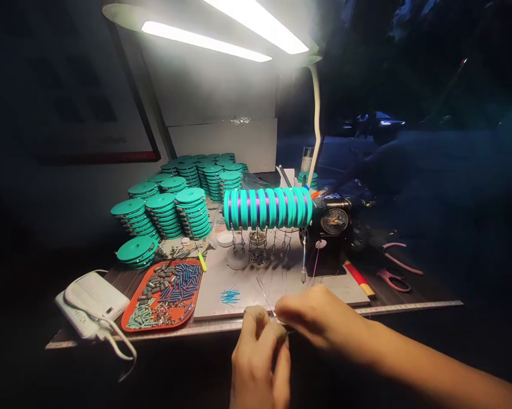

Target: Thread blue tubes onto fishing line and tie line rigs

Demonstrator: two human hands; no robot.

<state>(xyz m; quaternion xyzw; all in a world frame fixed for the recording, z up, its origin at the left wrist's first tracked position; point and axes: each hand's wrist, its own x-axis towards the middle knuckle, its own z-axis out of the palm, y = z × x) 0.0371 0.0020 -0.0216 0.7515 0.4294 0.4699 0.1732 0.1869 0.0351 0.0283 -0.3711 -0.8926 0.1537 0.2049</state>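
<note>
My left hand [260, 355] is at the table's front edge, its fingers pinched together on something small that I cannot make out. My right hand [319, 318] meets it from the right, fingers also closed in a pinch at the same spot. A thin clear line [264, 295] runs up from between my fingers toward a horizontal row of teal spools [268, 208] mounted on a winding machine [335, 224]. Small hooks and weights hang under the row. A small heap of blue tubes [229, 295] lies on the grey work mat [222, 284].
An orange tray [164, 296] of several small blue and grey parts sits at the left. Stacks of teal discs [166, 213] fill the back left. White power banks [92, 301] lie far left, pink scissors [394, 270] right, a ruler [409, 307] along the edge, a lamp [222, 28] overhead.
</note>
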